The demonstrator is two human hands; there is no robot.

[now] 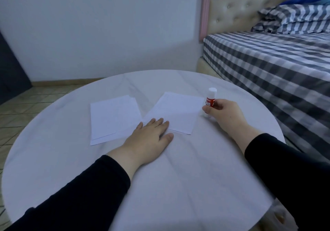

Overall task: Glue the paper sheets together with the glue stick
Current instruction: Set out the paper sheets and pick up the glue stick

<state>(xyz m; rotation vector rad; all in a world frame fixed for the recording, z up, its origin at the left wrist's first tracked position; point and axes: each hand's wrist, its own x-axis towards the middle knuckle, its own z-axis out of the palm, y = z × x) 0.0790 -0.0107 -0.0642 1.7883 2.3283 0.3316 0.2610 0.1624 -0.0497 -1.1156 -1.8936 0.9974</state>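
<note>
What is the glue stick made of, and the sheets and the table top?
Glue stick: probably smooth plastic, since its white cap shines a little; red label around it. Paper sheets: thin matte white paper, lying flat with sharp edges. Round table: covered in white cloth, judging by soft creases; what is underneath is hidden.

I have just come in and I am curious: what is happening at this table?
A person is about to glue paper. The right hand grips an upright, still capped glue stick. The left hand lies flat, fingertips on the right paper sheet. Another paper stack lies to its left on the round table.
</note>
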